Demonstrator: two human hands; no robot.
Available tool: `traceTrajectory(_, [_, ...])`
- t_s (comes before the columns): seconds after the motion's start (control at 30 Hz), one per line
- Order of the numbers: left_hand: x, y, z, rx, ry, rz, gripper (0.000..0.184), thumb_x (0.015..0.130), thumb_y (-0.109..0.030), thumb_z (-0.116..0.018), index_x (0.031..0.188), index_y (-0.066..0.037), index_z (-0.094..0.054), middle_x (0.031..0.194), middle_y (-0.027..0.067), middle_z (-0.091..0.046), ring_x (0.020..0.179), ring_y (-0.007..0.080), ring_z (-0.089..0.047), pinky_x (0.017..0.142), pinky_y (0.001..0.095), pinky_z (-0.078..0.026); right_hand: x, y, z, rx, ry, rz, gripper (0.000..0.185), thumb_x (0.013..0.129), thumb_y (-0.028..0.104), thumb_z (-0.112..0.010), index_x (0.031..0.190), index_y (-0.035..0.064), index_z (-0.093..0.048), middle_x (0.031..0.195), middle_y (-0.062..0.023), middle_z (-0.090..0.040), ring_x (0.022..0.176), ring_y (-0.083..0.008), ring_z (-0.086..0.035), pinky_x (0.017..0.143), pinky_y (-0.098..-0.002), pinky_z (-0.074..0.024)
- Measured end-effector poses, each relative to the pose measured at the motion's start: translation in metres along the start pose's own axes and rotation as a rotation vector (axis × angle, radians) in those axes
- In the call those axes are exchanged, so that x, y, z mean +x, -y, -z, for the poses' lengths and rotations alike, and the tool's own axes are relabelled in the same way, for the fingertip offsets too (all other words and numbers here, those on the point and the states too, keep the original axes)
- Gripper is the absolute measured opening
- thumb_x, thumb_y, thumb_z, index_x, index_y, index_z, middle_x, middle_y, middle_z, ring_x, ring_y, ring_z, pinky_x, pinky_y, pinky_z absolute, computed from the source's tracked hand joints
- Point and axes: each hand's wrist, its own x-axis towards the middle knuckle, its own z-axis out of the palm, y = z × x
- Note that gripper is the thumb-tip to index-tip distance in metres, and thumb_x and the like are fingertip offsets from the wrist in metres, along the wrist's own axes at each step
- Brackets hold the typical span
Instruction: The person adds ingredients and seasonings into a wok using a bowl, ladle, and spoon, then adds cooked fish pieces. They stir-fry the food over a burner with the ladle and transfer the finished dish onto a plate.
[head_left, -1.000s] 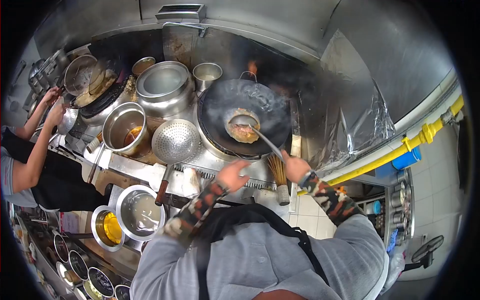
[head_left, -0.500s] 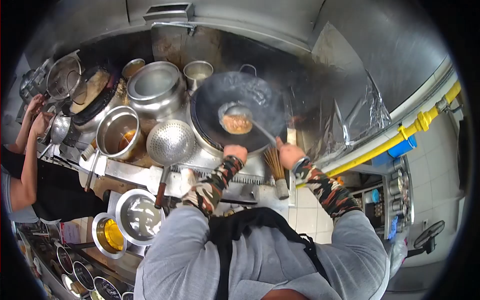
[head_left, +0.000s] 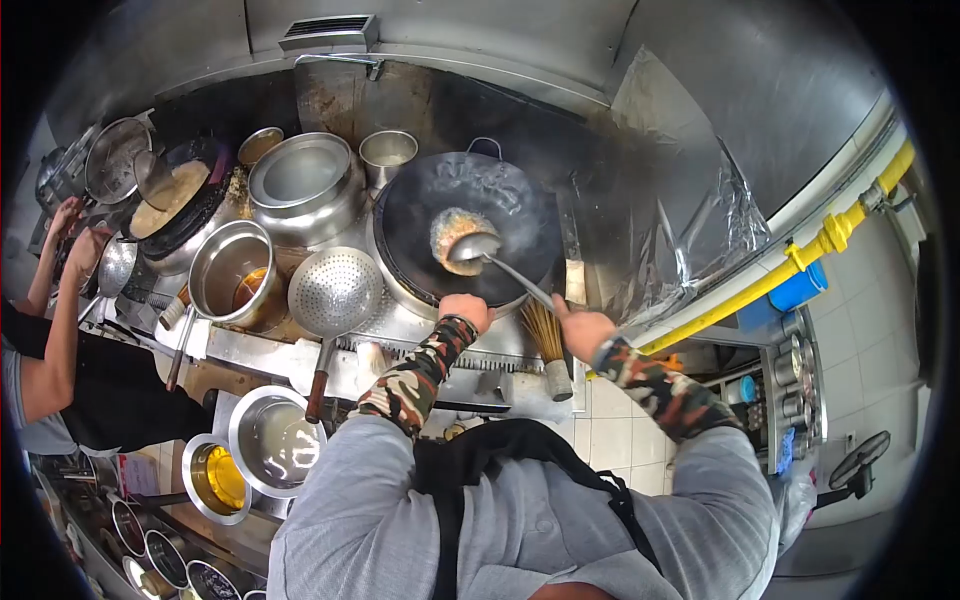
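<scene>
A dark wok [head_left: 410, 215] sits on the burner in front of me, with steam in it. My left hand [head_left: 467, 312] is a closed fist at its near rim; the part it grips is hidden under the fingers. My right hand [head_left: 588, 332] is wrapped round the handle of a metal ladle [head_left: 518, 276]. The ladle's bowl rests on a mass of pale, orange-brown food [head_left: 452, 228] in the wok's middle. Beside my right hand, a bamboo wok brush [head_left: 545, 335] leans bristles up, close to the wok's near right side.
Left of the wok lie a perforated strainer [head_left: 335, 290], a pot [head_left: 235, 265] with brown liquid and a large lidded pot [head_left: 305, 180]. Another person's hands [head_left: 85, 245] work at a second wok [head_left: 175, 200]. A yellow pipe [head_left: 740, 295] runs along the right, near a foil-covered wall.
The ladle's bowl has moved from the food's far side onto its near right part. My right hand has shifted slightly right and down. The other person's ladle has changed position too.
</scene>
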Motion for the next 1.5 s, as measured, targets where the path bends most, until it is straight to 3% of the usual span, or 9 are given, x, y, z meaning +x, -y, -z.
traceTrajectory(0.8, [-0.006,0.006,0.005,-0.033,-0.035,0.034,0.047,0.090,-0.043,-0.046,0.082,-0.006,-0.073,0.085,0.0159,-0.070,0.083,0.0326,-0.067,0.073,0.0444,-0.053,0.082,0.001,-0.018,0.370,-0.166,-0.078,0.033,0.081,0.007,-0.049,0.112,-0.0050,-0.052,0.094,-0.0310,-0.063,0.094,-0.0418,-0.063,0.083,-0.0490,-0.0501])
traceTrajectory(0.87, [-0.005,0.008,0.003,-0.021,-0.067,0.016,0.049,0.090,-0.046,-0.046,0.081,-0.005,-0.073,0.082,0.0153,-0.070,0.081,0.0325,-0.068,0.071,0.0445,-0.053,0.080,-0.013,-0.026,0.386,-0.143,-0.040,0.051,0.078,0.009,-0.055,0.127,-0.0017,-0.049,0.093,-0.0265,-0.066,0.090,-0.0397,-0.064,0.084,-0.0431,-0.0504])
traceTrajectory(0.93, [-0.007,0.007,0.013,-0.041,-0.015,0.023,0.047,0.088,-0.045,-0.049,0.086,-0.005,-0.072,0.087,0.0152,-0.069,0.086,0.0321,-0.066,0.074,0.0437,-0.052,0.074,-0.002,-0.017,0.694,-0.270,0.150,0.044,0.081,0.010,-0.060,0.122,-0.0010,-0.052,0.077,-0.0168,-0.064,0.065,-0.0289,-0.063,0.063,-0.0402,-0.0527])
traceTrajectory(0.97, [-0.009,0.006,0.016,-0.059,0.035,0.026,0.045,0.087,-0.045,-0.052,0.092,-0.004,-0.071,0.091,0.0151,-0.069,0.090,0.0317,-0.065,0.077,0.0430,-0.052,0.075,0.001,-0.010,1.210,0.148,-0.202,0.034,0.084,0.011,-0.061,0.116,0.0006,-0.054,0.068,-0.0062,-0.055,0.049,-0.0153,-0.051,0.043,-0.0329,-0.0436])
traceTrajectory(1.07, [-0.026,0.005,0.017,-0.130,-0.313,-0.088,0.043,0.083,-0.040,-0.060,0.104,-0.004,-0.065,0.103,0.0156,-0.063,0.102,0.0325,-0.059,0.086,0.0413,-0.047,0.095,0.009,-0.013,1.756,0.256,-0.347,0.012,0.083,0.009,-0.061,0.085,-0.0018,-0.057,0.064,-0.0074,-0.056,0.043,-0.0127,-0.051,0.036,-0.0312,-0.0382])
traceTrajectory(1.13, [-0.048,0.004,0.032,-0.218,-0.255,-0.121,0.044,0.079,-0.034,-0.067,0.110,-0.003,-0.058,0.109,0.0160,-0.057,0.108,0.0342,-0.052,0.092,0.0415,-0.043,0.098,0.013,-0.015,1.813,0.293,-0.376,0.010,0.083,0.008,-0.060,0.084,-0.0015,-0.058,0.059,-0.0051,-0.052,0.042,-0.0136,-0.050,0.036,-0.0316,-0.0383])
traceTrajectory(1.23, [-0.104,0.011,0.036,-0.444,-0.532,-0.237,0.039,0.081,-0.031,-0.067,0.104,0.000,-0.060,0.105,0.0175,-0.058,0.103,0.0361,-0.054,0.090,0.0432,-0.044,0.083,0.014,-0.013,1.351,0.131,-0.218,0.007,0.088,0.008,-0.056,0.091,0.0024,-0.054,0.062,-0.0023,-0.048,0.041,-0.0116,-0.045,0.035,-0.0294,-0.0373])
traceTrajectory(1.37, [-0.175,0.022,0.037,-0.561,-0.442,-0.134,0.037,0.082,-0.027,-0.068,0.104,0.001,-0.060,0.105,0.0181,-0.058,0.101,0.0371,-0.055,0.089,0.0419,-0.044,0.068,0.000,-0.020,1.755,0.409,-0.316,0.021,0.086,0.007,-0.056,0.106,0.0002,-0.054,0.064,-0.0013,-0.049,0.042,-0.0118,-0.047,0.035,-0.0297,-0.0390])
traceTrajectory(1.5, [-0.212,0.028,0.034,-0.656,-0.334,-0.053,0.036,0.082,-0.025,-0.069,0.105,0.001,-0.059,0.106,0.0176,-0.058,0.102,0.0360,-0.056,0.090,0.0398,-0.044,0.073,0.010,-0.037,1.595,0.199,-0.257,0.023,0.086,0.007,-0.056,0.107,-0.0007,-0.054,0.062,-0.0015,-0.049,0.041,-0.0113,-0.047,0.034,-0.0289,-0.0384])
